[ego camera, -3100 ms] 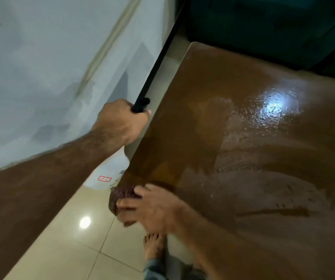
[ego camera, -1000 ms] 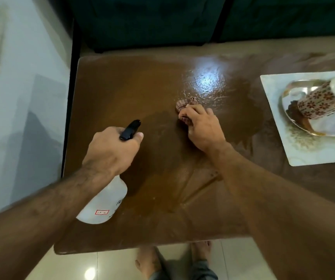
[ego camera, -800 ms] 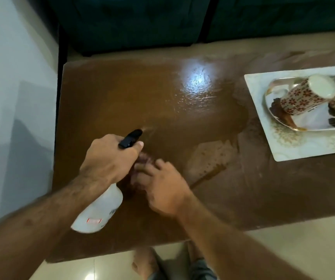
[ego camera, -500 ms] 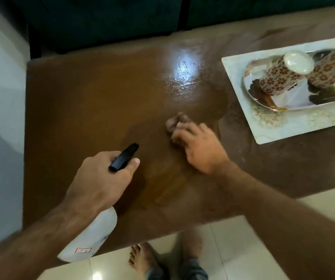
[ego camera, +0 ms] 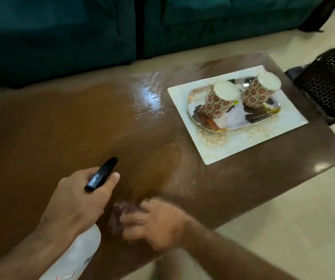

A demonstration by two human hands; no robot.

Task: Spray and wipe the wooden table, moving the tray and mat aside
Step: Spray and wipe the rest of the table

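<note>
The brown wooden table (ego camera: 51, 134) shines wet at its middle. My left hand (ego camera: 77, 201) grips a white spray bottle (ego camera: 75, 257) by its neck, black nozzle pointing over the table. Blurred with motion, my right hand (ego camera: 158, 223) presses a reddish-brown cloth (ego camera: 120, 215) onto the table near its front edge, just right of the bottle. On the right end lies a white mat (ego camera: 249, 138) carrying a shiny metal tray (ego camera: 233, 122). Two floral cups (ego camera: 219, 100) stand upside down on the tray.
A dark teal sofa (ego camera: 82, 33) runs along the far side of the table. A dark perforated stool or basket (ego camera: 330, 81) stands just past the table's right end. Pale tiled floor (ego camera: 283, 219) lies to the right and in front.
My right hand has dragged the cloth back from the table's middle to the front edge, close to my left hand. The view has swung right, bringing the whole mat and tray into sight.
</note>
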